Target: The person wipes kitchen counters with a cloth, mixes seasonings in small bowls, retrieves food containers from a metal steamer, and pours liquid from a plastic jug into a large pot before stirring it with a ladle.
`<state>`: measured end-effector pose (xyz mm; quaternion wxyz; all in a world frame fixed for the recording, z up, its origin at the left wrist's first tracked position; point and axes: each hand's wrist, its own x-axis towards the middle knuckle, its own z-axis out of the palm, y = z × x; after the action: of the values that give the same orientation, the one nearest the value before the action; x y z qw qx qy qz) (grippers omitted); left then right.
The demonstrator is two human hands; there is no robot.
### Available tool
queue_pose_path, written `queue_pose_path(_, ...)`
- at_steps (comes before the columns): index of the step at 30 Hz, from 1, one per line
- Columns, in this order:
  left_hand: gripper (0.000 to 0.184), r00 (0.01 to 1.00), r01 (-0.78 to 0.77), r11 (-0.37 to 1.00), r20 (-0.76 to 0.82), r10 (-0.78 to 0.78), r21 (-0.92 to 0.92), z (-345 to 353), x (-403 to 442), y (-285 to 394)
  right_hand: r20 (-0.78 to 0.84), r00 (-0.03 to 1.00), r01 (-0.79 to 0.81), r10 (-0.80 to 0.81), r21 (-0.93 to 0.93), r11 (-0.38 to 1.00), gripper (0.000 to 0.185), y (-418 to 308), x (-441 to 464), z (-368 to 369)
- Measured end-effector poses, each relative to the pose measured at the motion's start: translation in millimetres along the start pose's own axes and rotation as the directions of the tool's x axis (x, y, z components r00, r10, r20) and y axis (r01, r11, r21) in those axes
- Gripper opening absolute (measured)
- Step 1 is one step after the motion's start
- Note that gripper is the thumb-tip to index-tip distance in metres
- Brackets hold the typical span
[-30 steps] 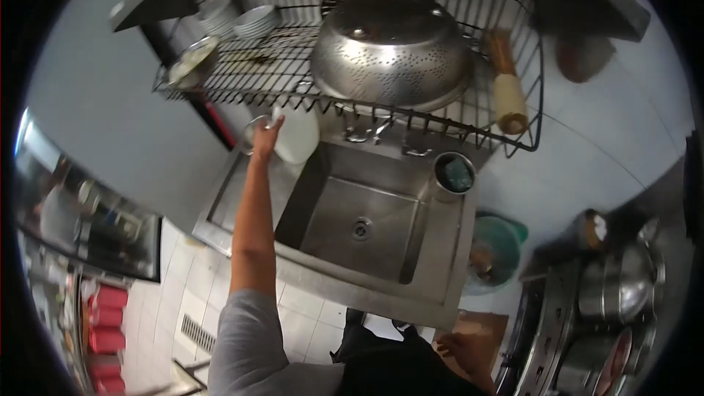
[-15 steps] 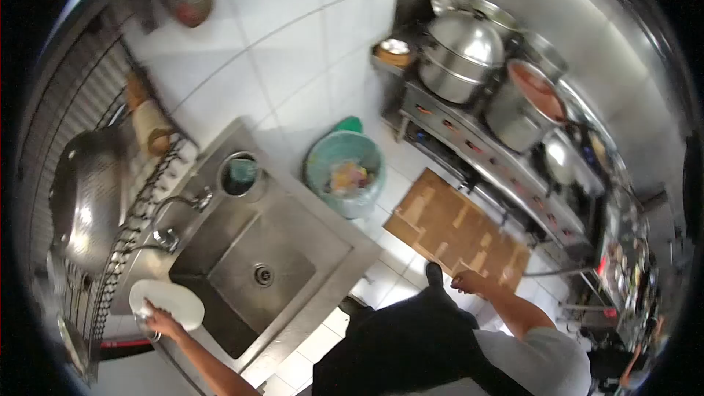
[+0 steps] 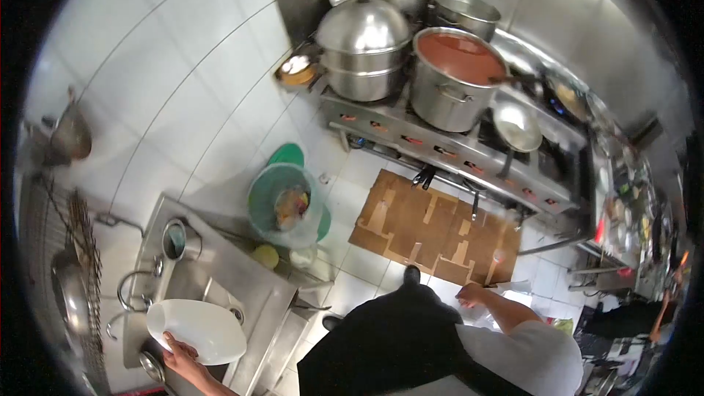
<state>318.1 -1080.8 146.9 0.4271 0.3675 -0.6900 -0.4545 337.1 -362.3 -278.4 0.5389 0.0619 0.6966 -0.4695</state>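
In the head view, my left hand (image 3: 185,359) grips the near rim of a white oval dish (image 3: 209,330), thumb over the inside, fingers hidden beneath. The dish is tilted toward me above the steel sink (image 3: 213,290) and covers much of its basin. A round metal utensil (image 3: 152,367) lies just left of this hand. My right hand (image 3: 473,295) hangs in front of my body, its fingers curled in with nothing visible in them. Beyond it, cardboard (image 3: 440,231) covers part of the tiled floor.
A stove (image 3: 455,154) carries a lidded steamer pot (image 3: 364,44), a tall pot of red liquid (image 3: 447,106) and a frying pan (image 3: 517,128). A green-lidded bin (image 3: 264,205) with scraps stands beside the sink. At far right is another person's arm (image 3: 660,319).
The view has swung right toward the stove. My left hand has lifted the white dish away from the rack side, over the sink. My right hand stays curled.
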Motion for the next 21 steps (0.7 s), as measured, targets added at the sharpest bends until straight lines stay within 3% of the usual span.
queue_pose_path(2,0.040,0.987,0.021,0.997,0.162,-0.009,-0.072,37,-13,38,-0.105,0.981,-0.128,0.160,0.261,0.957,0.027,5,-17,-11)
queue_pose_path(3,0.038,0.976,0.001,0.993,0.217,0.024,-0.115,61,-19,56,-0.281,0.921,-0.199,0.271,0.260,0.945,0.026,-4,-26,-11)
queue_pose_path(4,0.038,0.971,-0.019,0.992,0.232,0.049,-0.127,86,-25,76,-0.287,0.922,-0.178,0.259,0.281,0.943,0.026,13,-29,-22)
queue_pose_path(5,0.037,0.955,0.011,0.980,0.293,0.049,-0.199,112,-30,96,-0.281,0.959,0.058,0.038,0.325,0.944,0.027,63,-25,-36)
queue_pose_path(7,0.036,0.911,0.063,0.956,0.408,0.062,-0.288,163,-43,141,-0.292,0.937,0.300,-0.194,0.381,0.874,0.028,92,-23,-45)
queue_pose_path(8,0.036,0.885,0.084,0.947,0.461,0.073,-0.310,188,-49,163,-0.232,0.970,0.228,-0.080,0.733,0.641,0.024,91,-33,-47)
queue_pose_path(10,0.036,0.816,0.038,0.937,0.552,0.171,-0.347,242,-55,197,-0.133,0.991,0.131,-0.010,0.952,0.276,0.020,71,-64,-51)
queue_pose_path(11,0.036,0.776,0.019,0.927,0.590,0.222,-0.373,272,-58,215,-0.330,0.924,0.151,0.192,0.777,0.612,0.022,13,-99,-43)
queue_pose_path(12,0.035,0.732,0.004,0.917,0.626,0.268,-0.398,302,-61,232,-0.557,0.774,0.037,0.301,0.515,0.857,0.027,-18,-116,-40)
queue_pose_path(14,0.037,0.655,0.024,0.906,0.691,0.305,-0.423,360,-66,268,-0.552,0.761,0.094,0.340,0.613,0.784,0.038,20,-98,-34)
queue_pose_path(16,0.039,0.550,0.026,0.891,0.751,0.366,-0.453,418,-75,303,-0.587,0.806,0.397,0.077,0.633,0.665,0.014,53,-84,-26)
queue_pose_path(18,0.040,0.531,0.014,0.878,0.748,0.399,-0.478,483,-85,333,-0.425,0.812,0.274,0.399,0.882,0.382,0.016,42,-74,-15)
queue_pose_path(21,0.041,0.432,0.020,0.862,0.782,0.449,-0.506,572,-104,375,-0.448,0.760,0.324,0.471,0.889,0.323,0.020,47,-56,20)
